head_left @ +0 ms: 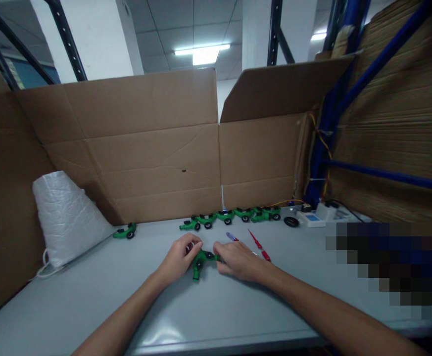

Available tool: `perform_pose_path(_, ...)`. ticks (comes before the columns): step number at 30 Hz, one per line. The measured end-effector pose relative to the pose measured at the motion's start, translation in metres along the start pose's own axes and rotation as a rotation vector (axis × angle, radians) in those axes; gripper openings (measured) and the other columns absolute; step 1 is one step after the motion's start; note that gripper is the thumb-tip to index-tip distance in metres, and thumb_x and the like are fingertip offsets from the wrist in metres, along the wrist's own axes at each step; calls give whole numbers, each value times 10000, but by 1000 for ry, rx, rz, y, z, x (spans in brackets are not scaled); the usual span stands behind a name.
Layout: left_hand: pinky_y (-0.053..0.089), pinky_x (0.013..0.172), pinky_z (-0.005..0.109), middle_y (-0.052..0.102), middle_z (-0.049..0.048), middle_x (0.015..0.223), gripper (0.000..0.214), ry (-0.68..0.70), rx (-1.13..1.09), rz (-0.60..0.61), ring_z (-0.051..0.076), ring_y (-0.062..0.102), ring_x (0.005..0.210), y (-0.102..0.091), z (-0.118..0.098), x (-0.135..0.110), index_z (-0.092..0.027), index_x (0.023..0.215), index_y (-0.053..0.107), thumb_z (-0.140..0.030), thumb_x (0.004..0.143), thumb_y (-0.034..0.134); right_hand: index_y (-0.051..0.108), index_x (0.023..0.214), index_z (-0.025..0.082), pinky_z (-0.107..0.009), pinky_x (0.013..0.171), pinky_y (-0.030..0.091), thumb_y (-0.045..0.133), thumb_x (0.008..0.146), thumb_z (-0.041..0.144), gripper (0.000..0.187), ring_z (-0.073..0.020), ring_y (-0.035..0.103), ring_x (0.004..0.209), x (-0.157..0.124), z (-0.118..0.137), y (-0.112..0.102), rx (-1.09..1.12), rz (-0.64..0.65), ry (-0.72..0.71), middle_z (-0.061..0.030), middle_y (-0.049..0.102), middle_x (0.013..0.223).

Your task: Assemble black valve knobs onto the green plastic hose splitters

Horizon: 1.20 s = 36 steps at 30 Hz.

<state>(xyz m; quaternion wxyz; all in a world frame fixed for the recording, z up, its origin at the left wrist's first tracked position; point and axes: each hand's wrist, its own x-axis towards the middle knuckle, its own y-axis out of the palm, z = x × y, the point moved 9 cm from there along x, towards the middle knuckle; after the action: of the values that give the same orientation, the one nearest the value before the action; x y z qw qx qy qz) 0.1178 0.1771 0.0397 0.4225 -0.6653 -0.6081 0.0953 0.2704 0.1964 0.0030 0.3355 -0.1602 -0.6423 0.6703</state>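
A small green toy with black wheels [200, 261] is held between my two hands just above the table. My left hand [179, 256] has its fingers curled and pinched at the toy's upper left side. On the other side, my right hand [236, 258] closes its thumb and fingers on the toy's right end. My fingers cover parts of the toy. Behind my right hand lies a screwdriver with a blue handle [232, 237], its shaft partly hidden. A red screwdriver [260, 247] rests to the right of it.
Several similar green toys [224, 216] stand in a row along the cardboard wall [156, 163]. Another green toy [125, 232] sits beside a white wrapped bundle [69, 222]. A black ring [291, 222] and a white device [311, 219] lie near the blue rack post [317, 173].
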Motion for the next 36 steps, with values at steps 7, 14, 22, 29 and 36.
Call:
perform_pose_path(7,440,762,271,711,44,866,474,-40,-30,129,195,615,804,11,8,-1,-162,994,728,-563,1079,488,588,1168,203,-311,755,422,520,1099,226,99,-250,721,922,2,-3,-11,-6,-98,-27,-78,765,1021)
perform_pose_path(14,430,710,259,640,24,876,554,-100,-210,244,166,543,749,18,3,-6,-139,1151,684,-641,1060,469,590,1251,205,-336,835,470,486,1106,154,186,-242,690,951,-2,6,-25,-44,-292,-153,-80,728,1069)
perform_pose_path(22,341,660,258,511,-24,762,494,-40,-258,348,144,441,704,28,-2,-10,-146,951,676,-640,969,659,566,1322,192,-378,865,501,496,1089,141,248,-257,696,955,-9,19,-27,-32,-373,-275,-103,728,1103)
perform_pose_path(29,423,624,236,513,-35,803,480,-156,-399,110,135,508,703,18,21,-2,-179,977,574,-648,953,674,507,1399,178,-367,913,523,497,1112,234,292,-264,726,1067,-6,7,-37,172,-367,-120,-141,728,1268)
perform_pose_path(36,487,547,240,631,-2,797,541,-259,-637,11,138,632,609,21,39,2,-176,1051,539,-678,925,698,503,1324,194,-355,876,518,597,1078,357,309,-258,708,1021,-10,2,-46,259,-367,-84,-110,695,1201)
